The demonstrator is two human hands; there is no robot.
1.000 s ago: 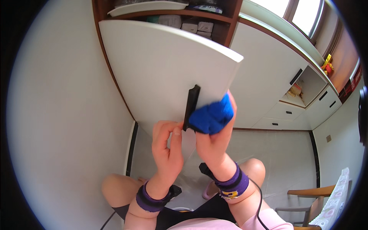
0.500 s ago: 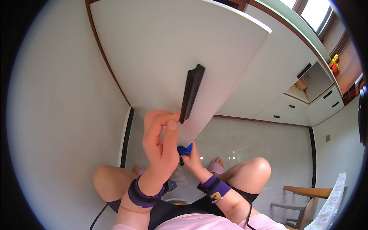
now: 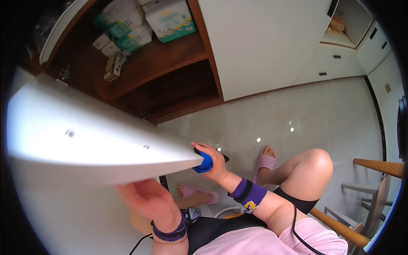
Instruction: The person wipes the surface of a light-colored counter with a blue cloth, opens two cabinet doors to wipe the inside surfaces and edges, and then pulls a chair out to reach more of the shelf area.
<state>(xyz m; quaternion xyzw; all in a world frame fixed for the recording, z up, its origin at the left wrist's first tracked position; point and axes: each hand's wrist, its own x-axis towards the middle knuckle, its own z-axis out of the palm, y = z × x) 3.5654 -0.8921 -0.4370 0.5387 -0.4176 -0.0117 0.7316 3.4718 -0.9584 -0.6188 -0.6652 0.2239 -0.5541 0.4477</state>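
A white cabinet door [image 3: 106, 140] stands swung out, its edge pointing toward my right side. My right hand [image 3: 215, 163] is closed at the door's outer end. In it is a small blue object [image 3: 203, 163], pressed against the door edge. Black parts show beside the fingers, but I cannot make out the object's kind. Below the door is my left hand [image 3: 148, 199], smeared by motion. Its fingers are partly hidden by the door's lower edge, so whether it touches the door is unclear.
The dark brown cabinet [image 3: 161, 68] holds white and green packages [image 3: 170, 21] and small boxes on a shelf. White cabinet fronts [image 3: 263, 46] continue rightward. A wooden chair [image 3: 378, 168] stands at the right, and my slippered feet rest on the glossy tiled floor [image 3: 280, 114].
The door has swung open toward my left, uncovering the brown interior. My left hand has left the black handle and lowered. The right hand stays at the door's edge with the blue object.
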